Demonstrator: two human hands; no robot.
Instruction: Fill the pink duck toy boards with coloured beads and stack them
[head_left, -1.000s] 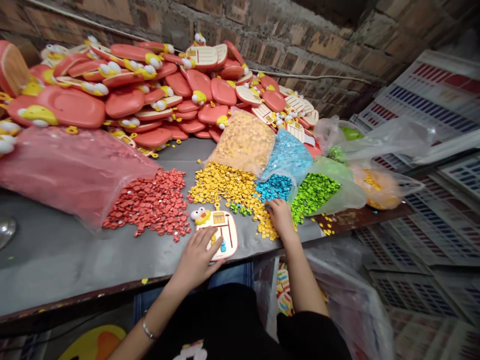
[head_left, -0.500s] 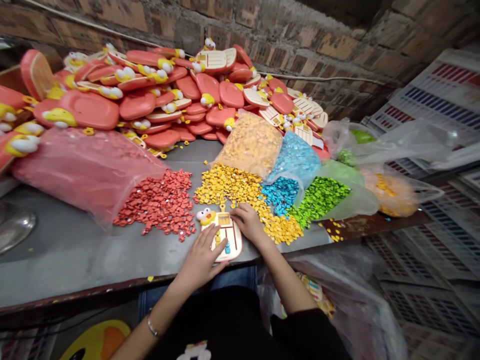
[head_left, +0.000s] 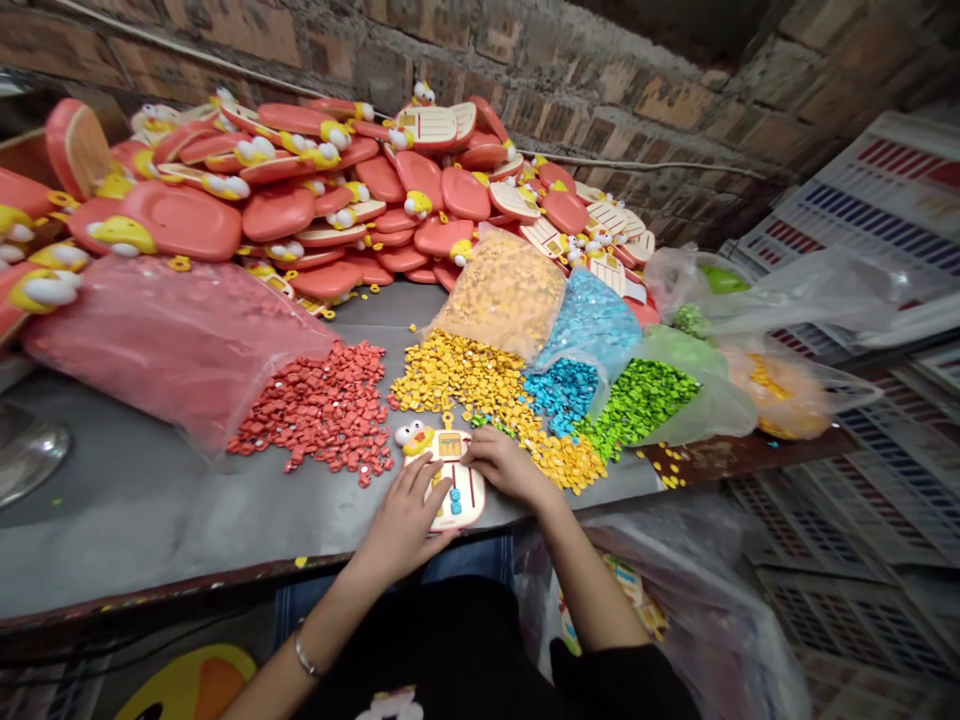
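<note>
A cream duck-headed toy board (head_left: 469, 485) with slots and a small window lies at the table's front edge. Over its left side rests my left hand (head_left: 401, 510), fingers stretched out across the face and thumb near the lower edge. Yellow pieces show partly beneath those fingers. Blue pieces (head_left: 455, 501) sit in the middle slot. My right hand (head_left: 506, 465) is at the board's upper right, thumb and fingers pinched together at the right slot; whatever is between them is hidden. Just beyond it lie a few green pieces (head_left: 493, 425).
Loose red pieces (head_left: 322, 410), yellow pieces (head_left: 465, 370), blue pieces (head_left: 562, 393) and green pieces (head_left: 645, 400) spill from plastic bags around the board. A high pile of red-backed duck boards (head_left: 360, 190) stands against the brick wall. A metal bowl (head_left: 30, 455) is at far left.
My right hand has drawn slightly down, and its fingers now bunch at the right slot. More of the blue pieces and the green pieces beyond show. My left hand stays on the board.
</note>
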